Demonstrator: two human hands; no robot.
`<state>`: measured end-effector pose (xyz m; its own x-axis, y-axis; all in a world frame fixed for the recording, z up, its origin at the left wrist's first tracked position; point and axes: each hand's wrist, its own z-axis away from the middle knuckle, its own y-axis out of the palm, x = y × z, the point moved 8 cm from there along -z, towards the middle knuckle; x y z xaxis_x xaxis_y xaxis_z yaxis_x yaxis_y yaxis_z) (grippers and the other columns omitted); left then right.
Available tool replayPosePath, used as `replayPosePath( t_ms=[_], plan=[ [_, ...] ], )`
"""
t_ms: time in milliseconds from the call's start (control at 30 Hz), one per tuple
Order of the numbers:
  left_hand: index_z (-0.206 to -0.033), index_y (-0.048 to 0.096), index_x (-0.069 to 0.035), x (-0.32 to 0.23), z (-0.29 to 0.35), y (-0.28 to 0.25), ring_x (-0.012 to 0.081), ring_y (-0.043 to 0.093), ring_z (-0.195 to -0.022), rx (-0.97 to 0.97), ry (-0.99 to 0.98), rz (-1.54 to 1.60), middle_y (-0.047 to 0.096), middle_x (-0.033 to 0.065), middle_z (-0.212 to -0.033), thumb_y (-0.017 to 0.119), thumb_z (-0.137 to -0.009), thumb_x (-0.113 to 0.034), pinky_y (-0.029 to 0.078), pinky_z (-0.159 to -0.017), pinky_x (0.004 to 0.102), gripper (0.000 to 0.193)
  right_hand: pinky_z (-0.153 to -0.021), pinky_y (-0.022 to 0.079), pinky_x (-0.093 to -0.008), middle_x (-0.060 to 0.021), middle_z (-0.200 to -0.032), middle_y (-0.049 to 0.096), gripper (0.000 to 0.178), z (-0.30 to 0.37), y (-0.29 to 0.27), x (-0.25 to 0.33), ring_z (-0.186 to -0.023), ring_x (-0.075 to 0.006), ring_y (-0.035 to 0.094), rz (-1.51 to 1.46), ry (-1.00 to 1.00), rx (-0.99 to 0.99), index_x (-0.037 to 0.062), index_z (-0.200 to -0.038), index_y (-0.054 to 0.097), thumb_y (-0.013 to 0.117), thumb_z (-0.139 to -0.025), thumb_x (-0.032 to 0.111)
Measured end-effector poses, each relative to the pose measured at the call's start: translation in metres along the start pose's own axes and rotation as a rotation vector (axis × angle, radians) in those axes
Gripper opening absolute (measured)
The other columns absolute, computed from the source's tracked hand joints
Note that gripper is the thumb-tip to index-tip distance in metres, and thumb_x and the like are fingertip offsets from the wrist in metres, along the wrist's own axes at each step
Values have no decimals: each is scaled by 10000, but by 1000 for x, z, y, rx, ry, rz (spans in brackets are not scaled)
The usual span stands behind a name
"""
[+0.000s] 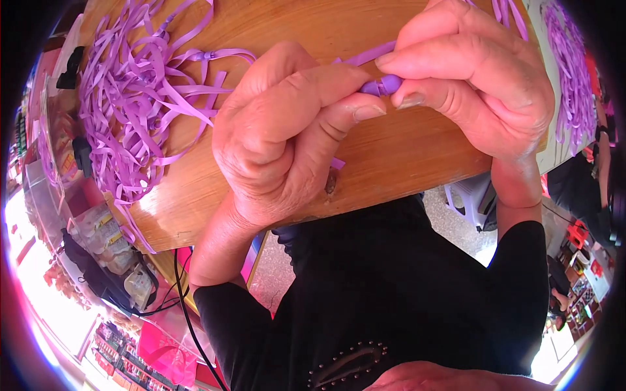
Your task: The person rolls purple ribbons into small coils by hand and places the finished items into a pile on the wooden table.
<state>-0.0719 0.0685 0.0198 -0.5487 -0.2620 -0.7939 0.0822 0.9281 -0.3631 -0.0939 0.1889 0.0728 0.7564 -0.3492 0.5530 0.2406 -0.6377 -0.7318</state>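
Observation:
A small purple plastic clasp (390, 84) with rounded ends is held above the table between my two hands. My left hand (277, 127) pinches its left end between thumb and forefinger, the other fingers curled in. My right hand (479, 75) has thumb and fingertips closed on the clasp's right end. A thin line crosses the clasp where its halves meet; I cannot tell whether they are fully joined. A flat purple strap (370, 53) runs behind the clasp toward my right fingers. Another short strap end (337, 163) shows below my left hand.
A heap of purple straps (127, 117), some with clasps, covers the left of the wooden table (404, 146). More purple straps (570, 78) lie on a white surface at the right. A stool (466, 199) stands under the table. Black cables (177, 287) hang at the left.

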Motion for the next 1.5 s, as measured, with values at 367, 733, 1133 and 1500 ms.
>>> replayPosePath(
  t_ms=[367,733,1133,1500],
  plan=[
    [-917,638,0,6,15,-1,145,424,-585,37,70,-131,574,52,-725,677,-799,-126,340,-521,268,177,-444,407,-243,-68,-656,579,106,13,18,-1,-502,-154,535,58,-522,-149,3,-762,679,702,-698,84],
    [-957,608,5,1,22,3,150,460,-565,11,247,-84,568,70,-758,673,-807,-136,342,-492,280,216,-506,381,-259,-88,-727,567,172,13,36,-3,-592,-163,503,-65,-164,115,-30,-840,625,689,-747,99],
    [-951,671,-28,-15,30,3,168,483,-565,-18,449,-276,517,37,-715,755,-605,-35,389,-462,268,356,-499,347,-304,-71,-673,515,263,11,43,-4,-562,-197,451,-180,-29,230,-41,-850,596,691,-738,178],
    [-907,664,10,-15,28,7,194,495,-559,-42,448,-201,507,70,-711,754,-627,-15,385,-455,280,295,-505,358,-311,-84,-652,507,272,24,48,-21,-558,-204,462,-230,90,297,-52,-853,592,693,-760,183]
  ],
)
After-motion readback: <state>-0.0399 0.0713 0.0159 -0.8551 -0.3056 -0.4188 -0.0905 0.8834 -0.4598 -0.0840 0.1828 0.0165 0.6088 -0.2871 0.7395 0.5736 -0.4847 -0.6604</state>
